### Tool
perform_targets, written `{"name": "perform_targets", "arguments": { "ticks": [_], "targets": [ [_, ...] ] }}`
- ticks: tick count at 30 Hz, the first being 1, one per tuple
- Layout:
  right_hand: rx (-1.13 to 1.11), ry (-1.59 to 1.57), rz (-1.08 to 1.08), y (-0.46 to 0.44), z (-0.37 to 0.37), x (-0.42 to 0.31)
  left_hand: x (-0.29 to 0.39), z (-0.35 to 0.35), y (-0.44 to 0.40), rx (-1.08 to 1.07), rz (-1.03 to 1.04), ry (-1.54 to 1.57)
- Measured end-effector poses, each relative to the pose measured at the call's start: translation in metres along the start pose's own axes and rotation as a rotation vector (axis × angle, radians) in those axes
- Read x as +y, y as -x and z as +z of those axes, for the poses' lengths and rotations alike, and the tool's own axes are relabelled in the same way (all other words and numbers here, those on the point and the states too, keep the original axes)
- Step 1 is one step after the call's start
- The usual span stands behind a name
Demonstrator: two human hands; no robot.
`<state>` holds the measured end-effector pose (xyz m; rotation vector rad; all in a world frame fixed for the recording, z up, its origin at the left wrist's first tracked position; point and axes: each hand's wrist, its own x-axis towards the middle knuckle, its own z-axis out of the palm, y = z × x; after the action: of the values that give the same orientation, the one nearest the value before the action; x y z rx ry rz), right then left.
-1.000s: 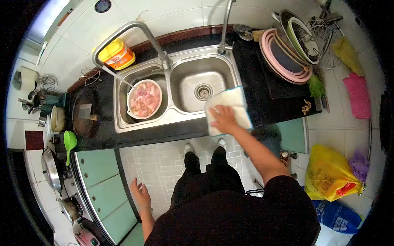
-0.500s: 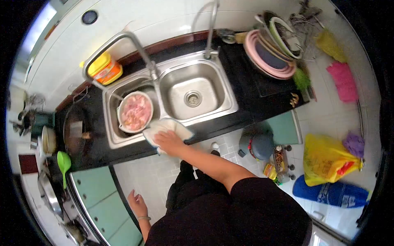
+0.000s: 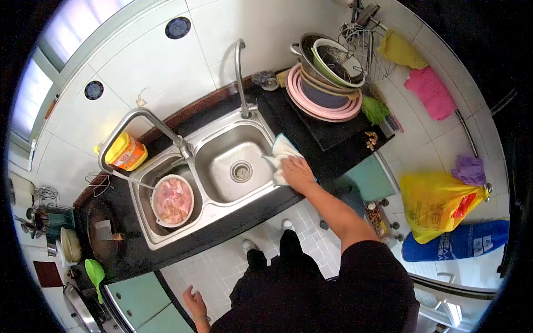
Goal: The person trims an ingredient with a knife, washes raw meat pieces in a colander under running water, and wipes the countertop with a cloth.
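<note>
My right hand [image 3: 297, 173] presses a white cloth [image 3: 284, 147] with a blue edge onto the right rim of the sink and the black counter beside it. My left hand [image 3: 194, 302] hangs low at the left, holding nothing, its fingers loosely apart. In the left basin of the steel double sink [image 3: 266, 126] stands a white bowl [image 3: 191, 213] of pink raw meat pieces [image 3: 173, 201]. Water runs into the bowl from the curved left faucet [image 3: 139, 114]. The right basin shows a bare drain [image 3: 241, 172].
Stacked basins and a colander [image 3: 325, 102] stand on the counter's right end, near ginger [image 3: 371, 140]. A yellow tub [image 3: 129, 152] sits behind the left faucet. At left lie a round dark board [image 3: 102, 244] and a green ladle [image 3: 95, 272]. A yellow bag [image 3: 430, 202] hangs right.
My right hand has moved the cloth rightward from the front of the left basin to the sink's right rim. The view has shifted too. My left hand still hangs down.
</note>
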<state>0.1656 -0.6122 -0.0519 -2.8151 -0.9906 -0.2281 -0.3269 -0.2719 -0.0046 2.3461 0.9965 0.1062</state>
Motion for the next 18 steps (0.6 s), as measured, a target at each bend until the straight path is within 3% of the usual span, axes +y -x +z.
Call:
{"name": "perform_targets", "arguments": {
  "ticks": [1, 3, 9, 11, 12, 14, 16, 18],
  "targets": [
    [0.008, -0.001, -0.007, -0.004, 0.003, 0.001, -0.007, 0.003, 0.009, 0.010, -0.001, 0.002],
    [0.142, -0.062, 0.156, -0.012, 0.007, 0.003, -0.011, 0.006, 0.025, -0.100, -0.262, -0.027],
    [0.238, -0.119, 0.314, -0.093, 0.031, -0.001, 0.009, 0.012, 0.064, -0.150, -0.280, -0.037],
    [0.210, -0.208, 0.305, -0.128, 0.032, 0.006, 0.022, 0.014, 0.073, -0.172, -0.385, -0.022],
    [0.208, -0.212, 0.300, -0.150, 0.037, 0.018, 0.011, 0.019, 0.081, -0.147, -0.292, -0.027],
    [-0.135, -0.478, 0.503, -0.201, 0.052, 0.049, 0.034, 0.013, 0.085, -0.212, -0.432, -0.050],
    [0.279, -0.127, 0.333, -0.221, 0.036, 0.063, 0.030, 0.014, 0.092, -0.243, -0.495, -0.055],
    [0.214, -0.155, 0.332, -0.239, -0.010, 0.070, 0.032, 0.020, 0.095, -0.226, -0.534, -0.028]
  ]
}}
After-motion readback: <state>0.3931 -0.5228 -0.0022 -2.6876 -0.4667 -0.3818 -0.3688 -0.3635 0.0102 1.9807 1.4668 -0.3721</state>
